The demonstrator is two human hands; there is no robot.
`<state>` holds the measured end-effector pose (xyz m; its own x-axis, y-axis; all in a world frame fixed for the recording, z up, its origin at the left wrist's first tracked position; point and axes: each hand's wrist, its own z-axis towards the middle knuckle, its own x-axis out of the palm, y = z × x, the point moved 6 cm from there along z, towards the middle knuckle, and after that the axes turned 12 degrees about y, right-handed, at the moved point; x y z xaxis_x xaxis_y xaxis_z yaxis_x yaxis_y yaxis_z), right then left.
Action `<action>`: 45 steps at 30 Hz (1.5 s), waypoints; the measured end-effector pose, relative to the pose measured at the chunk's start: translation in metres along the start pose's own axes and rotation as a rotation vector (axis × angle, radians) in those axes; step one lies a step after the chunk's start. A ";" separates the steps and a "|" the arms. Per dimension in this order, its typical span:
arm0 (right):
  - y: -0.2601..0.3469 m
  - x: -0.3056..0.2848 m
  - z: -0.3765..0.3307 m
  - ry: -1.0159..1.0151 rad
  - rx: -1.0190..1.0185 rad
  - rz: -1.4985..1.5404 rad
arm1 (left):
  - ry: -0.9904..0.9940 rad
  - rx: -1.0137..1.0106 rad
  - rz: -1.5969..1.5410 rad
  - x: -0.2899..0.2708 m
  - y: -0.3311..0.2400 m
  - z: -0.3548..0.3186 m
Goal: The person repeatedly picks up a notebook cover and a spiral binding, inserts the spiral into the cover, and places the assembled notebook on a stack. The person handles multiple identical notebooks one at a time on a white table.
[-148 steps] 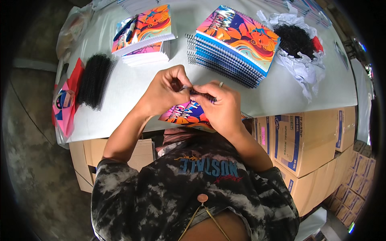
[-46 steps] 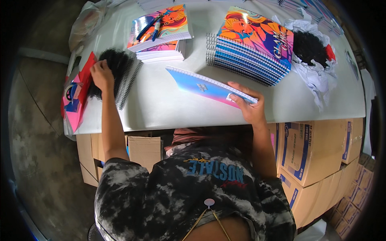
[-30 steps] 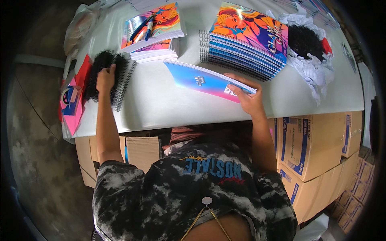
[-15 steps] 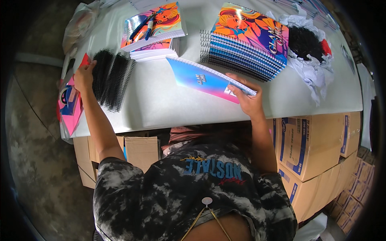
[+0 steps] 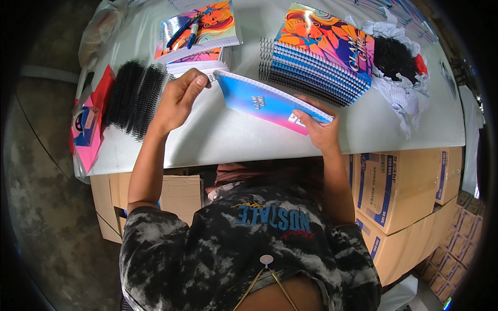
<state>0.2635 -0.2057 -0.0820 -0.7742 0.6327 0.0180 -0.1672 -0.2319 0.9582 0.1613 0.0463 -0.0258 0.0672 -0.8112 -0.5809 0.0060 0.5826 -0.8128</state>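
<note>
A blue and pink notebook [image 5: 264, 101] lies slanted, lifted a little off the white table [image 5: 228, 140]. My right hand [image 5: 319, 127] grips its near right end. My left hand [image 5: 179, 98] is at the notebook's upper left corner, by the punched edge. Its fingers are pinched on the end of a thin black spiral coil [image 5: 210, 78], most of which the hand hides. A loose heap of black spiral coils [image 5: 132, 98] lies just left of that hand.
A tall stack of bound colourful notebooks [image 5: 321, 57] stands behind the right hand. A smaller stack with two pens [image 5: 199, 36] sits at the back left. Crumpled white wrapping with more black coils [image 5: 397, 62] lies far right. Pink packets [image 5: 88, 124] hang at the left edge, cardboard boxes [image 5: 399, 186] below.
My left hand has come back from the heap of black coils at the left to the notebook's upper left corner. The right hand has kept hold of the notebook, which sits more slanted.
</note>
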 end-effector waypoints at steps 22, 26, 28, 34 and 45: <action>0.009 0.005 0.002 0.086 -0.081 0.006 | 0.110 0.038 0.191 -0.015 -0.043 0.006; 0.003 0.006 -0.003 0.100 -0.013 -0.023 | 0.215 0.059 0.581 -0.016 -0.052 0.006; 0.004 0.009 -0.003 0.109 -0.051 -0.012 | 0.091 0.125 0.758 -0.012 -0.065 0.008; 0.014 0.017 -0.008 0.118 -0.246 -0.282 | 0.201 0.052 0.946 0.000 -0.068 0.011; 0.026 0.034 -0.031 0.074 -0.399 -0.389 | -0.578 0.599 1.073 0.024 -0.031 -0.023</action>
<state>0.2140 -0.2137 -0.0654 -0.6474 0.6775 -0.3491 -0.6561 -0.2624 0.7076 0.1400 0.0079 -0.0156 0.7176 0.1031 -0.6888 0.1060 0.9613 0.2543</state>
